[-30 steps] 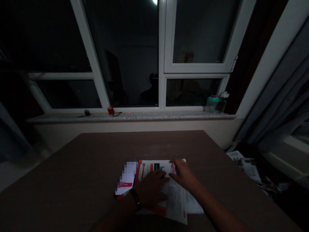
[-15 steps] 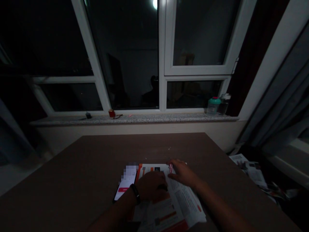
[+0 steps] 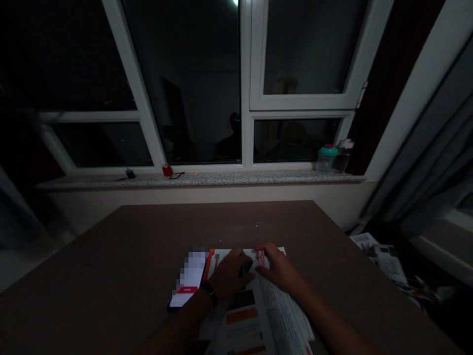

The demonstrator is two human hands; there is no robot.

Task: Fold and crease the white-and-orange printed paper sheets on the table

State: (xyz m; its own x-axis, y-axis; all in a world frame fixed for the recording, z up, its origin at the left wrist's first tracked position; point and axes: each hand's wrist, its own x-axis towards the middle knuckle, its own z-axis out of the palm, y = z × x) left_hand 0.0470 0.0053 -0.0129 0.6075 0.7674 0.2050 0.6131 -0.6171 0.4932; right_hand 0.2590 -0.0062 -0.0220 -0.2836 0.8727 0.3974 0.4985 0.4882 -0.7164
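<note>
Printed sheets with orange and white areas (image 3: 246, 318) lie on the brown table under both hands. My left hand (image 3: 232, 271), with a dark band at its wrist, is closed on a small dark object (image 3: 245, 267) above the sheets' upper part; the object is too dim to name. Just to the right, my right hand (image 3: 275, 266) grips a small pink item (image 3: 261, 258) between thumb and fingers at the top of the sheets. A lit phone (image 3: 188, 281) lies left of the sheets, its screen partly blurred out.
The brown table (image 3: 148, 246) reaches to the wall below a granite sill (image 3: 221, 178). A red jar (image 3: 167, 170), a small dark bottle (image 3: 130, 173) and a green-lidded bottle (image 3: 326, 159) stand on the sill. Papers (image 3: 388, 264) are piled beyond the table's right edge.
My left hand has moved up the sheets, and the dark object now shows at its fingers. My right hand stays near the pink item. The view has shifted slightly.
</note>
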